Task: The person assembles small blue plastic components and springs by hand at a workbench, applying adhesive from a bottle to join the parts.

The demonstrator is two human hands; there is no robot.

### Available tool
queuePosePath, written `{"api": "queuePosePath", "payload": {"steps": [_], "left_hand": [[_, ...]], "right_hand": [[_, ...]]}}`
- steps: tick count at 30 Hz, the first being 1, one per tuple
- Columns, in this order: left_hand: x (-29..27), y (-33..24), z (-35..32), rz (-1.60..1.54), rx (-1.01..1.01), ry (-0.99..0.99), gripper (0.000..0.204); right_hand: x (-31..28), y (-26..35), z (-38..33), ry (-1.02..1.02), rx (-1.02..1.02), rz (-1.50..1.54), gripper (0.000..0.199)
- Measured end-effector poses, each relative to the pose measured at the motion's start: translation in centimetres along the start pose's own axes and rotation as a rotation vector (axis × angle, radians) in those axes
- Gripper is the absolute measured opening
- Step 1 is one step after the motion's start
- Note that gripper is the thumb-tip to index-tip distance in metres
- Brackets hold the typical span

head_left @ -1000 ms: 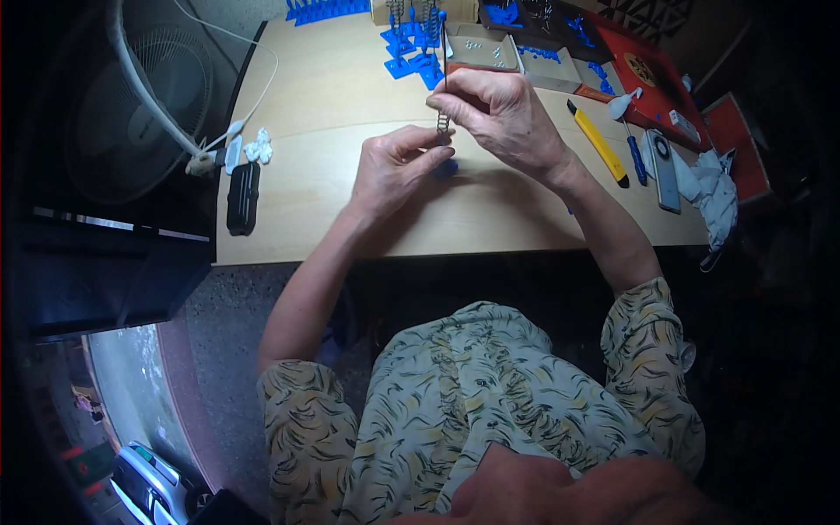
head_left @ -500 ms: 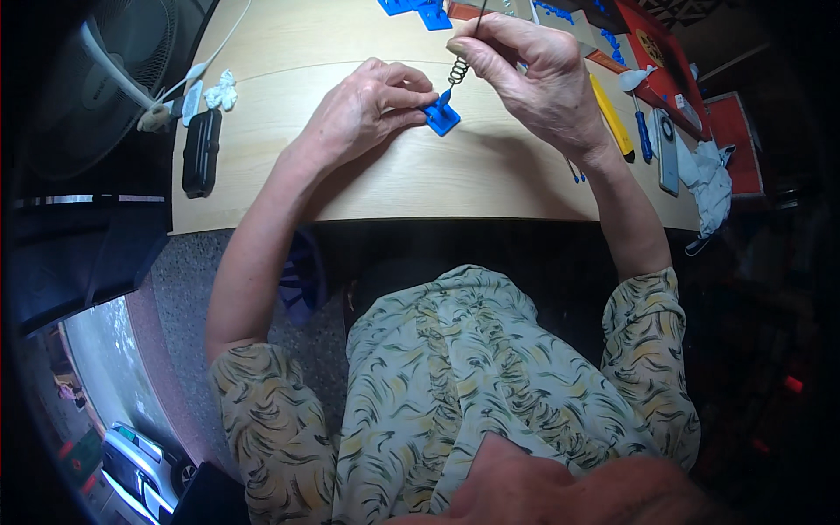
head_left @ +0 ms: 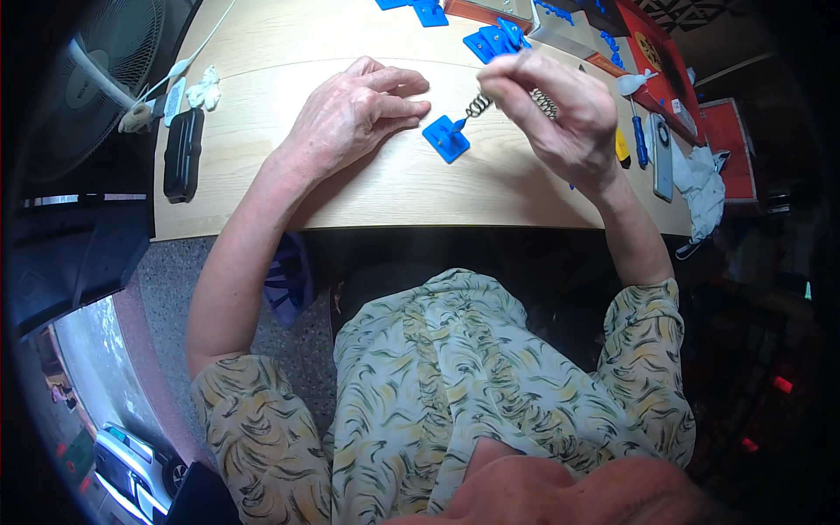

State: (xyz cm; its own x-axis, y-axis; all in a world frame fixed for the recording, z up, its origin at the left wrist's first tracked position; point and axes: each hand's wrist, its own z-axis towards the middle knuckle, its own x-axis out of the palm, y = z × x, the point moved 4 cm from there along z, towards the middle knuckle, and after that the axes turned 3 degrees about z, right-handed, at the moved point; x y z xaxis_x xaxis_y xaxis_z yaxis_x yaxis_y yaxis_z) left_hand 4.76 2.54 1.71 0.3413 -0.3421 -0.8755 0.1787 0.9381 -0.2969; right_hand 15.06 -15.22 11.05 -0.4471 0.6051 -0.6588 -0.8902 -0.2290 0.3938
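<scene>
A dark coiled metal spring [head_left: 479, 106] is pinched between the thumb and fingers of my right hand [head_left: 560, 114]. More of its coil shows beyond those fingers. The spring's lower end meets the pointed post of a small blue square plastic piece [head_left: 446, 142]; whether this piece rests on the table or hangs just above it, I cannot tell. To the left, my left hand [head_left: 359, 109] lies on the table with bent, slightly parted fingers. Nothing shows in it, and a small gap separates its fingertips from the blue piece.
More blue pieces [head_left: 494, 42] lie beyond my right hand. On the right are a blue-handled screwdriver [head_left: 640, 140], a phone [head_left: 662, 157] and a red tray [head_left: 647, 57]. A black case [head_left: 183, 156] and crumpled white tissue [head_left: 204, 88] lie left, near a fan [head_left: 109, 61].
My left fingers have let go of the blue piece. My right hand has moved slightly right and nearer, tilting the spring, and the blue piece sits nearer to me.
</scene>
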Motion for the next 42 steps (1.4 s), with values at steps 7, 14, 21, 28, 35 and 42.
{"api": "queuePosePath", "payload": {"steps": [7,14,21,28,35,42], "left_hand": [[-0.3,-0.3,0.3,-0.222,-0.037,0.055,0.034],[0.8,-1.9,1.2,-0.250,0.129,0.162,0.043],[1.3,-1.4,1.3,-0.359,0.088,0.149,0.042],[1.5,-1.2,1.9,-0.399,0.090,0.198,0.044],[0.7,-1.6,1.8,-0.399,0.131,0.194,0.043],[0.5,1.1,0.0,-0.881,-0.340,-0.169,0.033]], "right_hand": [[-0.7,0.4,-1.1,-0.025,0.055,0.025,0.015],[0.1,-0.1,-0.9,-0.051,-0.043,-0.046,0.017],[-2.1,0.2,-3.8,0.048,-0.140,0.079,0.024],[-2.5,0.0,-12.1,0.387,-0.205,-0.111,0.026],[-0.1,2.4,-11.5,0.279,0.400,-0.096,0.031],[-1.5,0.2,-10.6,-0.008,0.396,-0.321,0.028]]}}
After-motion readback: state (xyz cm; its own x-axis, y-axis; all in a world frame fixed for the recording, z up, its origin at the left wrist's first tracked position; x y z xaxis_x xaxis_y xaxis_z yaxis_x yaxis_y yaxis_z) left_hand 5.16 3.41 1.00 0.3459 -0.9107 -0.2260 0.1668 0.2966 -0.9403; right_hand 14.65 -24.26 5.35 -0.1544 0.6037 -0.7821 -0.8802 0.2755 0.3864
